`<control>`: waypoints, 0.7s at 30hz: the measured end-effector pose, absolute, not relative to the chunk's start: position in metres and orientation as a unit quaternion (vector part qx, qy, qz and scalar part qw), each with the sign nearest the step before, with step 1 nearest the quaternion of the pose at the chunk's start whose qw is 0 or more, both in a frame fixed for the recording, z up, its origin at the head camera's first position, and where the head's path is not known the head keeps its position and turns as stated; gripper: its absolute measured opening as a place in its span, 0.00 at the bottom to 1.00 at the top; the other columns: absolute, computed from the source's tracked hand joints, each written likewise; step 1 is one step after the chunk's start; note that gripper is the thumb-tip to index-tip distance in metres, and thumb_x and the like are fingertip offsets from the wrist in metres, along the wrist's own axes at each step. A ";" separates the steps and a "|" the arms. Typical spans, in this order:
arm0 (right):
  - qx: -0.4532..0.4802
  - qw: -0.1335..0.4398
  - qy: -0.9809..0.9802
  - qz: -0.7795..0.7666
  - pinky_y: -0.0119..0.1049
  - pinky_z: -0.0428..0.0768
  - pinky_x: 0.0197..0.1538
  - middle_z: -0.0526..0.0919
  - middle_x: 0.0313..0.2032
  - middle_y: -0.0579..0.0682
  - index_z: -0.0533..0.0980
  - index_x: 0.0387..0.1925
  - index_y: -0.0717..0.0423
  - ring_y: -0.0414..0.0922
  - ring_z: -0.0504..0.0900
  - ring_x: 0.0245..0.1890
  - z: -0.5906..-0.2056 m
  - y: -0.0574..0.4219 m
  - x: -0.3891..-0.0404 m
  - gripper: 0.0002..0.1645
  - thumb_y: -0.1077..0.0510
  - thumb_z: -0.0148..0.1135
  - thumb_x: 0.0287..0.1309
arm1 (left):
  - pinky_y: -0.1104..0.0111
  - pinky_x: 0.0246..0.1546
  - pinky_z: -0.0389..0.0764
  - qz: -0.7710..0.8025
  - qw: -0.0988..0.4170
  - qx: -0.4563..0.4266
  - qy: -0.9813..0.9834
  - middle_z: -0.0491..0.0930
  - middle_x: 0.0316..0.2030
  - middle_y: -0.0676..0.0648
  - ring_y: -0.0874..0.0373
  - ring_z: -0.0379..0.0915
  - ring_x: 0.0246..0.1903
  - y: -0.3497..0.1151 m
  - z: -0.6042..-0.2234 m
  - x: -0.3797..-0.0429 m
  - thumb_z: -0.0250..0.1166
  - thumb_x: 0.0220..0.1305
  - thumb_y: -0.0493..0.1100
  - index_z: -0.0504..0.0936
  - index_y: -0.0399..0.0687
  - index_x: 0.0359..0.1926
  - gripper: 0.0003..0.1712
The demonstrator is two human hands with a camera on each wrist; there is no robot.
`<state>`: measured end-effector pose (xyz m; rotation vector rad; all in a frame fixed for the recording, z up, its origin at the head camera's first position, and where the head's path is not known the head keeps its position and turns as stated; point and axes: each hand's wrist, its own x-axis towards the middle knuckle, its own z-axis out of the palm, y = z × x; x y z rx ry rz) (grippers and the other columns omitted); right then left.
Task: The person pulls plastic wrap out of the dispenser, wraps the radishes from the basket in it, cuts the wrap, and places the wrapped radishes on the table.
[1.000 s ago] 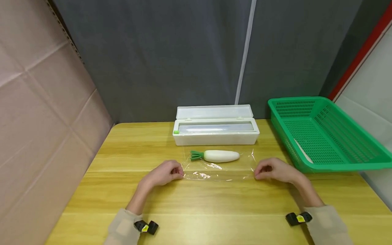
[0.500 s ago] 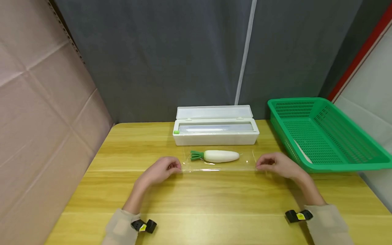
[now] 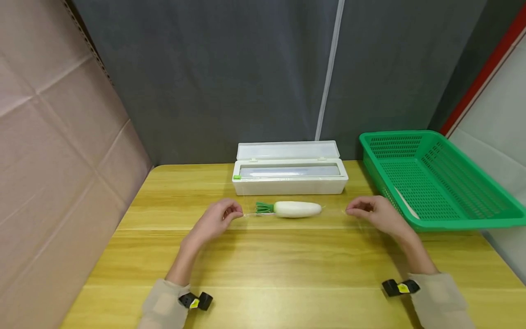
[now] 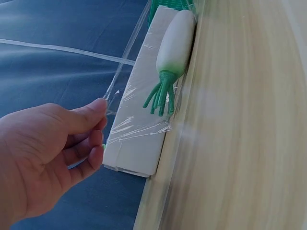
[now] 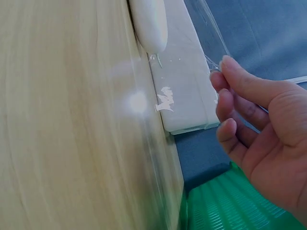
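Observation:
A white radish with green stalks (image 3: 297,209) lies crosswise on the table, stalks to the left. Clear cling film (image 4: 125,125) stretches between the two hands by the radish; most of it is too transparent to trace in the head view. Left of the stalks, my left hand (image 3: 213,221) pinches one corner of the film between thumb and forefinger. The right hand (image 3: 380,215), beyond the radish's tip, pinches the opposite corner. In both wrist views the film's edge is raised taut from the fingertips. Neither hand touches the radish.
Directly behind the radish stands a white cling film dispenser box (image 3: 289,186), lid up, with a green slider at its left end. A green basket (image 3: 380,189) at the right holds a white object, partly hidden. A dark curtain (image 3: 205,91) hangs behind the wooden table (image 3: 287,283).
Both hands have moved away from the body and up alongside the radish, carrying the film's near edge with them. The radish and the box have stayed in place.

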<state>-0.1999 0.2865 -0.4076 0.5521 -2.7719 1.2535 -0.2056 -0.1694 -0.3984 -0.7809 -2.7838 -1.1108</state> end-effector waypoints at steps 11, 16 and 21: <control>0.132 0.058 -0.899 0.413 0.33 0.69 0.25 0.79 0.24 0.54 0.85 0.39 0.56 0.42 0.72 0.22 -0.409 0.282 -0.207 0.11 0.52 0.68 0.65 | 0.68 0.30 0.74 -0.366 0.122 -0.220 -0.896 0.78 0.31 0.51 0.59 0.69 0.29 -0.159 -0.405 -0.220 0.68 0.67 0.37 0.83 0.42 0.36 0.03; 0.098 0.061 -0.900 0.420 0.33 0.70 0.26 0.80 0.26 0.58 0.84 0.40 0.59 0.52 0.75 0.26 -0.408 0.277 -0.215 0.14 0.51 0.67 0.67 | 0.67 0.30 0.74 -0.365 0.145 -0.185 -0.901 0.78 0.31 0.49 0.58 0.70 0.29 -0.152 -0.405 -0.227 0.68 0.67 0.37 0.83 0.42 0.37 0.03; 0.077 0.079 -0.901 0.420 0.32 0.72 0.28 0.83 0.29 0.61 0.84 0.40 0.62 0.51 0.77 0.27 -0.413 0.274 -0.224 0.14 0.53 0.67 0.67 | 0.67 0.30 0.74 -0.375 0.174 -0.171 -0.894 0.79 0.30 0.47 0.56 0.71 0.28 -0.146 -0.407 -0.238 0.69 0.66 0.36 0.84 0.41 0.36 0.03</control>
